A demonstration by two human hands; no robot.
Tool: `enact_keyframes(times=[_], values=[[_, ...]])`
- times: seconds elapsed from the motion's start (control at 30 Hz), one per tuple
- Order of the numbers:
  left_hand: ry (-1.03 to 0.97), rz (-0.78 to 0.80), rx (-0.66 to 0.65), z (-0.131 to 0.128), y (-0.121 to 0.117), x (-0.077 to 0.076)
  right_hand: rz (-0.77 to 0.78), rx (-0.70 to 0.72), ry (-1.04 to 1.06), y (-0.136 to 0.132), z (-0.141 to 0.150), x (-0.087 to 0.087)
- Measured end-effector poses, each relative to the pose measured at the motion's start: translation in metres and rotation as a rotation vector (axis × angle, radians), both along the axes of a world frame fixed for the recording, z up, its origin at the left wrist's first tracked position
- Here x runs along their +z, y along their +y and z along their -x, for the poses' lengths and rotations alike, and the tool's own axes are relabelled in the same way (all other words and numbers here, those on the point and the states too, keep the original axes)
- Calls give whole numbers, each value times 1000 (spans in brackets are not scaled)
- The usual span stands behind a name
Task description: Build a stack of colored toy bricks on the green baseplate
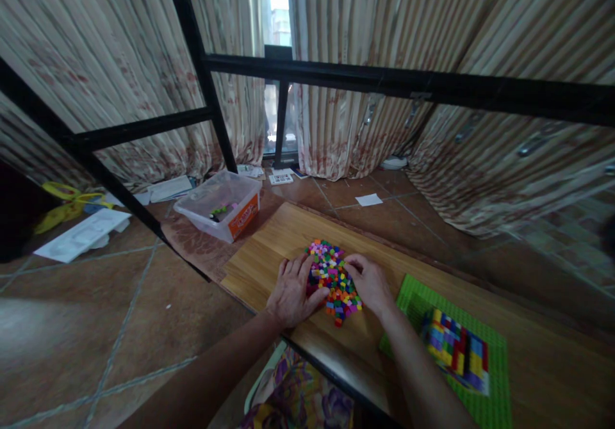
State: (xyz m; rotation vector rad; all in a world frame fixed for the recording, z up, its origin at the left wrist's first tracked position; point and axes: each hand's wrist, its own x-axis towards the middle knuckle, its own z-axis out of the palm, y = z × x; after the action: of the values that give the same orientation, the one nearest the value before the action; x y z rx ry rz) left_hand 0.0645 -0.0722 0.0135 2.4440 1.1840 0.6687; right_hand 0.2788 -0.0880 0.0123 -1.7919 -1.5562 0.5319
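A loose pile of small coloured bricks lies on the wooden bench top. My left hand rests flat along the pile's left side, its fingers spread and touching the bricks. On the opposite side is my right hand, with thumb and fingertips pinched together at the pile's edge; whatever sits between them is too small to make out. Under and beyond my right forearm lies a green baseplate. A block of stacked multicoloured bricks stands on it, partly hidden by the forearm.
A clear plastic bin with an orange label and a few pieces inside stands on the floor beyond the bench's left end. Black metal bars cross in front of curtains. A white tray and a paper sheet lie on the floor.
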Motion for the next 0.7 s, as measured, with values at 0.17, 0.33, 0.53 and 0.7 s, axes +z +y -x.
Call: enact_keyframes(times=[0.17, 0.33, 0.53, 0.7], values=[[-20, 3, 1, 0, 0, 0, -26, 76, 123, -2, 5, 12], [-30, -2, -2, 1, 1, -3, -104, 85, -26, 34, 24, 20], [-41, 12, 5, 1, 2, -4, -43, 105, -272, 79, 48, 10], [-43, 16, 11, 1, 2, -3, -13, 140, -267, 80, 50, 4]])
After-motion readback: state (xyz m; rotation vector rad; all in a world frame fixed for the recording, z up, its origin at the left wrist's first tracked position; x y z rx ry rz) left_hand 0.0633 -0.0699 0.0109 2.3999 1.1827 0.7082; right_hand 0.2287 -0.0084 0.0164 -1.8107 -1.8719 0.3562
